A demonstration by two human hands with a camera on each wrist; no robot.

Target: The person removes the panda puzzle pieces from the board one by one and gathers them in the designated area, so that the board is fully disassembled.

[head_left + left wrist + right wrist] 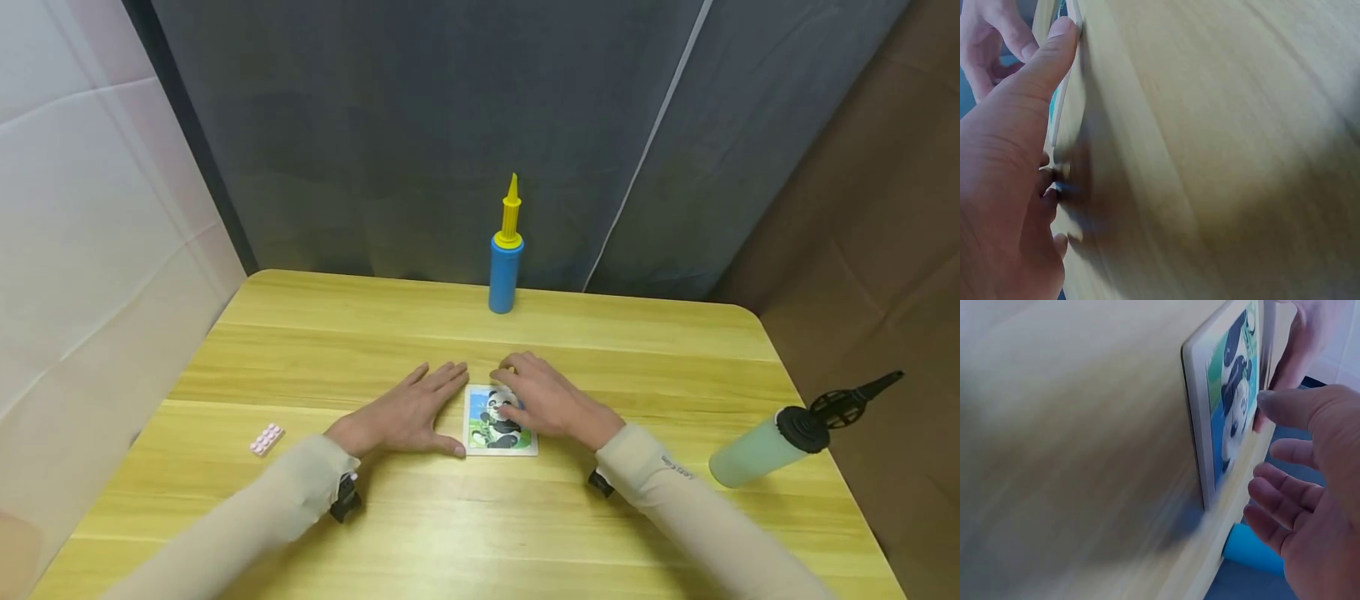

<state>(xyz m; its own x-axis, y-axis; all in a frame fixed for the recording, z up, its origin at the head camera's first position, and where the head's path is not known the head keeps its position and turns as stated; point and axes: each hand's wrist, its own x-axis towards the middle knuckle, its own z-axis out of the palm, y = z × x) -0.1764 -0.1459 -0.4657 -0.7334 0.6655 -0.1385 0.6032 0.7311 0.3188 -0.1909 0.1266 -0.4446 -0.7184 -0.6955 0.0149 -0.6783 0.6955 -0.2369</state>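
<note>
A square panda picture board (pixel 487 437) with a pale raised border lies flat on the wooden table. My left hand (pixel 408 414) rests on the table to its left, fingers spread, with the thumb tip at the board's lower left corner. Over the board's right side hovers my right hand (pixel 546 398), its fingers loosely bent near the far edge and the thumb above the panda. In the right wrist view the panda board (pixel 1235 394) shows beside the relaxed fingers (pixel 1282 487), which hold nothing. Part of the board's right side is hidden under that hand.
At the table's back edge stands a blue hand pump (pixel 504 279) with a yellow nozzle. A pale green bottle (pixel 753 454) with a black top and pointed black tip is at the right. A small pink toy brick (pixel 267 440) lies to the left.
</note>
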